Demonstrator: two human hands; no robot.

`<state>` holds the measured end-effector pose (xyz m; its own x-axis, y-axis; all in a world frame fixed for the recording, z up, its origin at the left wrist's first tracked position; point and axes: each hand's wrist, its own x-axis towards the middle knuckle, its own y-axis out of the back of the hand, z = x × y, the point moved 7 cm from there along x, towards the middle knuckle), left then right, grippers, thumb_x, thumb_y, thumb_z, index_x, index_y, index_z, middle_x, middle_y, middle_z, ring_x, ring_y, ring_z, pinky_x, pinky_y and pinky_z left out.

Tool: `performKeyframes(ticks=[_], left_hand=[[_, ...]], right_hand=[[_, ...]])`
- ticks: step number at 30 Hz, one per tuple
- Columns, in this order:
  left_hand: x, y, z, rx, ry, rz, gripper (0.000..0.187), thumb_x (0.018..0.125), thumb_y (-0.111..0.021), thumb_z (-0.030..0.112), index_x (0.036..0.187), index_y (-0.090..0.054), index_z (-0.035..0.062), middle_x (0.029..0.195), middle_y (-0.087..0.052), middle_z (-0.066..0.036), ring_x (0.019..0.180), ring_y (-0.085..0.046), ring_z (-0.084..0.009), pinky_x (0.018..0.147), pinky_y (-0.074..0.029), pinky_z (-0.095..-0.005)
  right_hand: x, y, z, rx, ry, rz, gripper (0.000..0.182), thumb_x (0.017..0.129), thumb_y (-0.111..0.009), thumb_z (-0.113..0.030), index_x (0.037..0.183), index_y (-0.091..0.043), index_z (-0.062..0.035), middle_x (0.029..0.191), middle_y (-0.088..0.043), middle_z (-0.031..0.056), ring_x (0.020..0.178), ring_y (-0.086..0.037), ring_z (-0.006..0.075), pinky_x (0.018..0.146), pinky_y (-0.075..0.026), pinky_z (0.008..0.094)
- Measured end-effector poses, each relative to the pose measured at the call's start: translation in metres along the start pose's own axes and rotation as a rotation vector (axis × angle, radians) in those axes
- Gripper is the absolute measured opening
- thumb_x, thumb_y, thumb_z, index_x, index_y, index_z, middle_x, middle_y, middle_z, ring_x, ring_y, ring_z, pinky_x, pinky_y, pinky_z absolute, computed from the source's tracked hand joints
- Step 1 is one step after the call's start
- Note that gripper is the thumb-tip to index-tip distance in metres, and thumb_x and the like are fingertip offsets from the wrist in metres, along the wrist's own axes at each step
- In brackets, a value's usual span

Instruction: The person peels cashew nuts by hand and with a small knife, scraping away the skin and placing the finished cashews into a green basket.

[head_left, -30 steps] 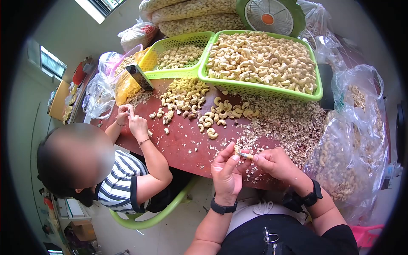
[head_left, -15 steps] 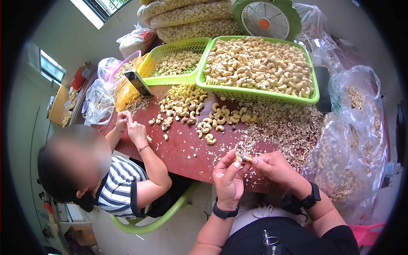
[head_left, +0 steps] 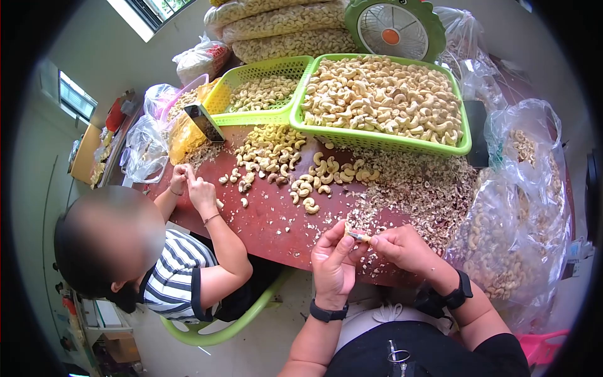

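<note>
- The left hand (head_left: 333, 264) pinches a single cashew (head_left: 352, 235) between thumb and fingertips, held just above the near edge of the red table (head_left: 270, 220).
- The right hand (head_left: 405, 248) grasps a small metal tool (head_left: 363, 237) whose tip lies against that nut; both hands are closed on what they hold.
- Risk, as a judgement: the tip points toward the left thumb, so a slip on the curved kernel could nick it.
- Too hard a squeeze could snap the kernel, and since it sits past the table edge, a dropped nut would likely fall to the floor.
- The large green basket (head_left: 377, 141) is heaped with pale cashews, and a careless knock could spill it into the husk scraps (head_left: 421, 188) just in front.
- The smaller green basket (head_left: 251, 116) touches it on the left, part full of cashews.
- A clear plastic bag (head_left: 515, 239) at the right holds more nuts.
- Loose cashews (head_left: 276, 154) lie on the table between the baskets and the hands.
- A co-worker's hands (head_left: 191, 182) work at the table's left end, well apart.
</note>
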<state>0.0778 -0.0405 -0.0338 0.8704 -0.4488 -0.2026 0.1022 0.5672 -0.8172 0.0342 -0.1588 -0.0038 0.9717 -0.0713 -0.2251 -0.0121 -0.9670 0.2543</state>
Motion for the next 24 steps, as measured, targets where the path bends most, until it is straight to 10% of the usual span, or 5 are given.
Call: performKeyframes(ticks=[24], left_hand=[[-0.001, -0.003, 0.002, -0.024, -0.023, 0.026, 0.024, 0.081, -0.052, -0.002, 0.104, -0.049, 0.0006, 0.092, -0.057, -0.008, 0.085, -0.058, -0.0178, 0.074, -0.053, -0.0335]], right_hand=[[0.003, 0.0, 0.008, -0.058, 0.014, 0.003, 0.038, 0.084, -0.049, -0.033, 0.064, -0.058, -0.0016, 0.049, -0.05, 0.0044, 0.046, -0.044, 0.0092, 0.044, -0.036, 0.026]])
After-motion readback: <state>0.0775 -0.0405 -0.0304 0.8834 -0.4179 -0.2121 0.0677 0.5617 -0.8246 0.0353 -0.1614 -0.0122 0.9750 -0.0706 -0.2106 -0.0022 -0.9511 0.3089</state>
